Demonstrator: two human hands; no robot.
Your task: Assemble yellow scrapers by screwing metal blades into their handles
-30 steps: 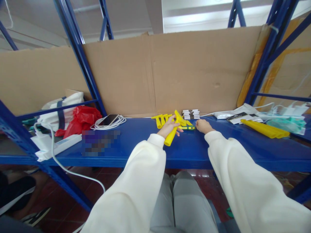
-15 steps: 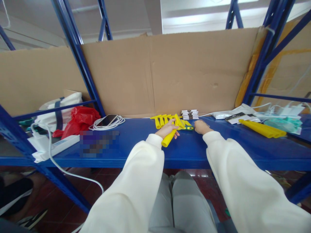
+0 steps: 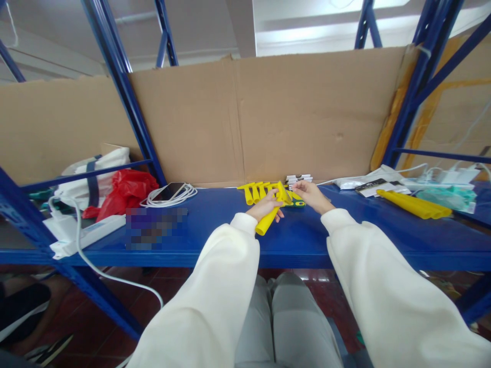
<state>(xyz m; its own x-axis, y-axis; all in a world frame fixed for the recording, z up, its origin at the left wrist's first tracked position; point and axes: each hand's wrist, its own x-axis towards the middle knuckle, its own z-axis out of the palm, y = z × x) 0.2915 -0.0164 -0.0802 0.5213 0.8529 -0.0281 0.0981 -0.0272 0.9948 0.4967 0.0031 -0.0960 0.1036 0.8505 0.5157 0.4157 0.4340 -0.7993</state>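
Note:
My left hand (image 3: 264, 204) is wrapped round the tube-like handle of a yellow plastic scraper-shaped tool (image 3: 266, 223). Its flared head points away from me, and the handle's round end faces me. Close to that head, my right hand (image 3: 310, 194) has its fingertips pinched together; whatever lies between them is too small to make out. Just behind the right hand is a stack of small white pieces with dark marks (image 3: 295, 178), partly covered by it. Several similar yellow tools (image 3: 255, 193) lie in a row behind my left hand. A green-and-yellow handled tool (image 3: 298, 203) rests below my right fingers.
More yellow tools (image 3: 414, 204) lie nested at the right, beside white packets (image 3: 379, 186). At the left are a coiled white cable (image 3: 187, 191), a phone, a red bag (image 3: 128, 189) and a power strip (image 3: 92, 232). A cardboard wall (image 3: 287, 117) stands behind the blue shelf (image 3: 226, 245).
My right hand has moved left and slightly away from me, from a closed pose on the shelf to a pinch near the tool's head. The left hand keeps its hold almost unmoved.

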